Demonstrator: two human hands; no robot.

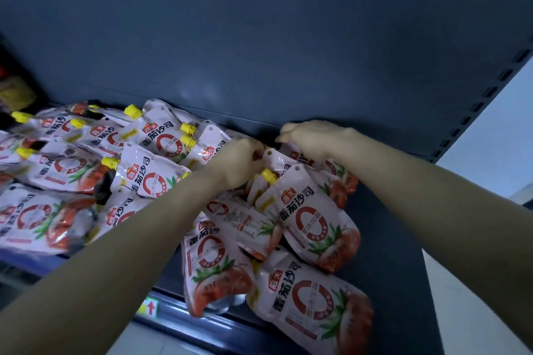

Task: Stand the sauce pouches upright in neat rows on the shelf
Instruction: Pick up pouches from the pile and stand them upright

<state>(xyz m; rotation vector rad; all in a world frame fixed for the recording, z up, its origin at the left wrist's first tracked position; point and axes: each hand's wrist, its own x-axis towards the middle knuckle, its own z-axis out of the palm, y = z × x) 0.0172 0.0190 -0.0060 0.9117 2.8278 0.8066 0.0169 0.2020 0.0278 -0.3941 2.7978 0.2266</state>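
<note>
Several white tomato sauce pouches with yellow caps lie flat and jumbled on the dark shelf. One pouch lies tilted at the middle right, another at the front edge. At the back of the shelf, my left hand is closed on the top of a pouch. My right hand grips the top of the same pouch or one right behind it; which one, I cannot tell. Both hands sit close together near the back panel.
The dark back panel rises behind the pouches. A slotted upright bounds the shelf on the right. More pouches pile up at the left. A price label sits on the shelf's front rail. Bare shelf shows at the right.
</note>
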